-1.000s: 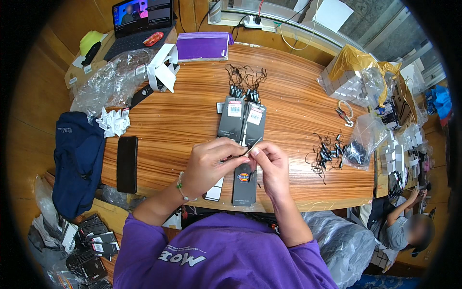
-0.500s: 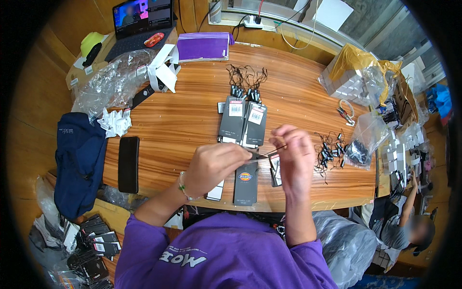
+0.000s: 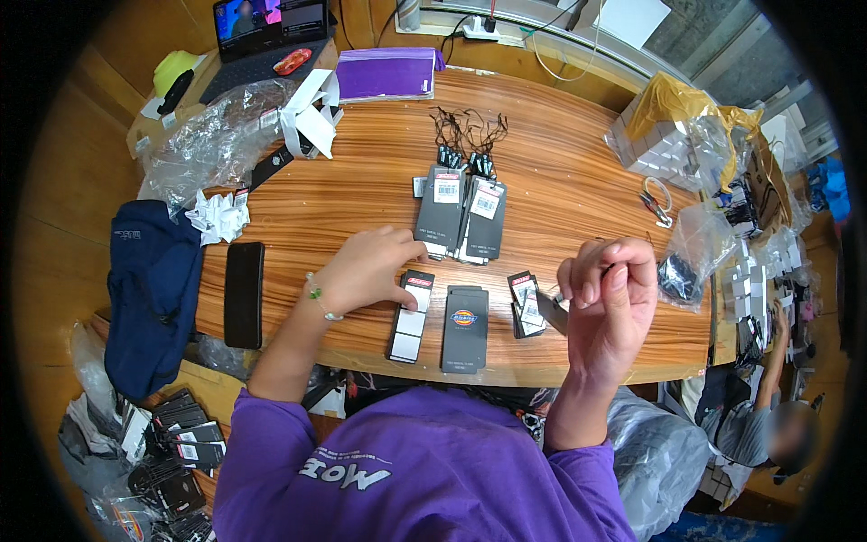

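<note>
My left hand (image 3: 370, 271) is spread, thumb and fingers apart, at a narrow stack of tags with white labels (image 3: 411, 318); its thumb is over the stack's edge. Raised on the right, my right hand (image 3: 612, 294) has its fingers pinched on a thin black cord, mostly hidden by them. Beside its fingers a dark grey hang tag (image 3: 553, 313) tilts above a small stack of labelled tags (image 3: 525, 305). Between my hands lies a stack of dark grey hang tags with an oval emblem (image 3: 465, 339). Farther back, corded hang tags (image 3: 440, 217) lie in two side-by-side piles.
A black phone (image 3: 243, 296) and a navy pouch (image 3: 153, 298) lie at left. Behind are crumpled clear plastic (image 3: 217, 135), a purple folder (image 3: 386, 74) and a laptop (image 3: 271, 45). At right are pliers (image 3: 657, 208), a clear bag (image 3: 700, 244) and wrapped white boxes (image 3: 659, 144). Another person works far right.
My hands have parted from the middle. The left moved left and opened over the labelled tags; the right moved right with the cord, and a dark tag now shows beside it.
</note>
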A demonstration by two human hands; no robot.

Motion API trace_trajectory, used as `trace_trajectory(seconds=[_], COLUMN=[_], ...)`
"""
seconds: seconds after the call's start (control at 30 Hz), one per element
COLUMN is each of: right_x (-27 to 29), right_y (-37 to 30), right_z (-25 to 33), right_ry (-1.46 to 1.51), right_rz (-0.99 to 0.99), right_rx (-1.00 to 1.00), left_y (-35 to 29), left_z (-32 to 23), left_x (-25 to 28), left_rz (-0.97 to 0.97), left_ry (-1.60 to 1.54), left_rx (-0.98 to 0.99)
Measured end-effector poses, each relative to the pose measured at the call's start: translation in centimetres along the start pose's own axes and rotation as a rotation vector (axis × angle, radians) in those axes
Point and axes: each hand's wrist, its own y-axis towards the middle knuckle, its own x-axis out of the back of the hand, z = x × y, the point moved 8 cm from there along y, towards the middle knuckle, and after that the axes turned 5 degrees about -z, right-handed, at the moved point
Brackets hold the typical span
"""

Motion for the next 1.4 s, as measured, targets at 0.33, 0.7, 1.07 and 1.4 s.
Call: trace_trajectory(seconds=[0.33, 0.7, 1.07, 1.4], right_x=[1.4, -0.4, -4.1, -4.5], right_y=[0.4, -0.6, -0.9, -1.4], right_z=[-0.5, -2.6, -3.5, -3.3], right_ry=[0.004, -0.325, -0.914, -0.982], right_rz=[-0.077, -0.016, 0.167, 0.199], right_rx=[-0.042, -0.169, 0.157, 0.301], left_y=[0.1, 0.1, -1.8, -2.4], left_z=[-0.3, -1.3, -3.7, -3.9], left_x=[-1.9, 2.5, 5.4, 6.0], left_rz=[0.025, -0.222, -0.608, -0.709], left_ry=[0.126, -0.842, -0.878, -0.826], left_rx=[0.013, 0.162, 0.037, -0.040])
